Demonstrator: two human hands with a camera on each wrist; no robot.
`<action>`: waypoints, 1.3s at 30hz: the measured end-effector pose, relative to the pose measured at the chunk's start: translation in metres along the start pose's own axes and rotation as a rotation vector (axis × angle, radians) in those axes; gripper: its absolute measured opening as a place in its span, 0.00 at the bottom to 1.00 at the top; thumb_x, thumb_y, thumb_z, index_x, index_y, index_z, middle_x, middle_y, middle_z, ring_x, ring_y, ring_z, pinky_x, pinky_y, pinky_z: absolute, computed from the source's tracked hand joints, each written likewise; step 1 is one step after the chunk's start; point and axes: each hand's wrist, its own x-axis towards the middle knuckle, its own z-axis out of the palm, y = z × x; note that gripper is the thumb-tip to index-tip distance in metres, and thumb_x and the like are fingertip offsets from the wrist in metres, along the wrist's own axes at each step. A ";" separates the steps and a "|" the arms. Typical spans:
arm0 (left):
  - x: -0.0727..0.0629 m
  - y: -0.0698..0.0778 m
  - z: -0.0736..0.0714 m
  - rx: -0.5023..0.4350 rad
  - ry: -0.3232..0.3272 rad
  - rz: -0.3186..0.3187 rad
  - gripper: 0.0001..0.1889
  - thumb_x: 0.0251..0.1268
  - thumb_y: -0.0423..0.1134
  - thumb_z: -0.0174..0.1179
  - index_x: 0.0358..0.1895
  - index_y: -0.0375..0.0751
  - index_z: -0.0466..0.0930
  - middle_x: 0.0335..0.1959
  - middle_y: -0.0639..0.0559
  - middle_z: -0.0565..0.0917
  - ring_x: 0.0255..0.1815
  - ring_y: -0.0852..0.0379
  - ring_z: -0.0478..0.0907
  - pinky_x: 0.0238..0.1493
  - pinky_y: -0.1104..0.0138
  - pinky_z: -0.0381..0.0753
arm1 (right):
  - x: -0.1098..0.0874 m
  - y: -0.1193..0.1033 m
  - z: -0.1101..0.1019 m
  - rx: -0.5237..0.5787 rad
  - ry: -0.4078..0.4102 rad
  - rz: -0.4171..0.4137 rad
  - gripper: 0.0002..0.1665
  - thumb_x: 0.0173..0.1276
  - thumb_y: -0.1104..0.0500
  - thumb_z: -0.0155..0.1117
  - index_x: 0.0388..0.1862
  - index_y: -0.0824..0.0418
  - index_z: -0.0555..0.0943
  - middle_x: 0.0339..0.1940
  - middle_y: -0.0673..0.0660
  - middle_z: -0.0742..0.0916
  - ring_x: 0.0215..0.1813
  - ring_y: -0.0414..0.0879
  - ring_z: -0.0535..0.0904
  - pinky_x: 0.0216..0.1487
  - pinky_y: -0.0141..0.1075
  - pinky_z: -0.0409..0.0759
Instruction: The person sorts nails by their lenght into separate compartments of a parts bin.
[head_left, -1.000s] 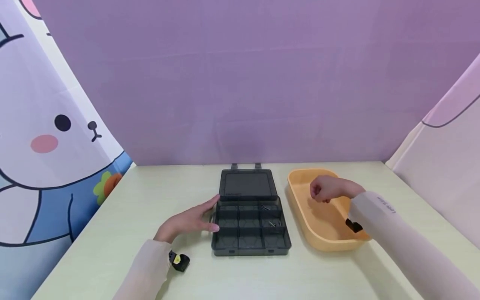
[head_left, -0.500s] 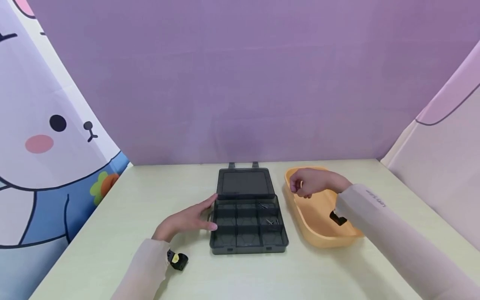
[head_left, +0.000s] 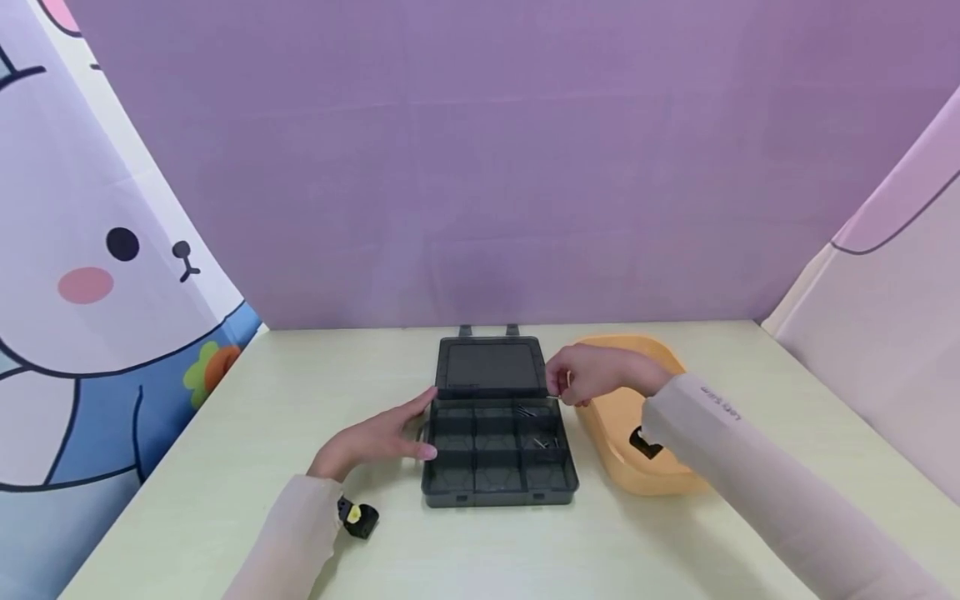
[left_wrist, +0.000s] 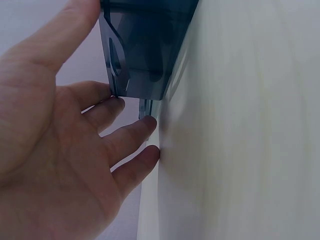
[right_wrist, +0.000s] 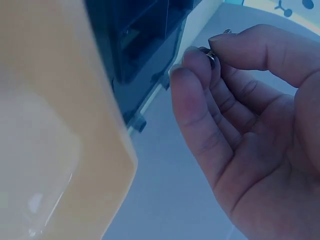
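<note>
A dark translucent compartment box [head_left: 498, 500] stands on the table, its lid [head_left: 491, 367] folded back. My left hand [head_left: 378, 439] rests against the box's left side with spread, mostly straight fingers; in the left wrist view its fingertips are at the box wall [left_wrist: 145, 70]. Thumb and fingers of my right hand [head_left: 588, 372] pinch a small metal screw [right_wrist: 212, 56] at the box's right edge, near the lid hinge. Part of the screw is hidden by the fingertips. Several small metal pieces [head_left: 543, 443] lie in the right-hand compartments.
An orange tray [head_left: 630, 479] stands right of the box, under my right forearm. A purple backdrop [head_left: 480, 167] rises behind the table [head_left: 480, 558]. Cartoon-printed cloth [head_left: 90, 333] hangs at the left.
My right hand has moved left from over the orange tray to the box's right edge, carrying the screw. The left hand has stayed at the box's left side.
</note>
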 end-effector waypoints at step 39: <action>0.005 0.006 0.000 0.077 -0.002 0.031 0.51 0.60 0.49 0.65 0.77 0.41 0.38 0.78 0.44 0.43 0.78 0.42 0.42 0.74 0.45 0.48 | 0.030 -0.003 0.027 -0.015 -0.001 0.143 0.04 0.65 0.66 0.58 0.35 0.64 0.81 0.29 0.58 0.85 0.25 0.45 0.79 0.32 0.39 0.83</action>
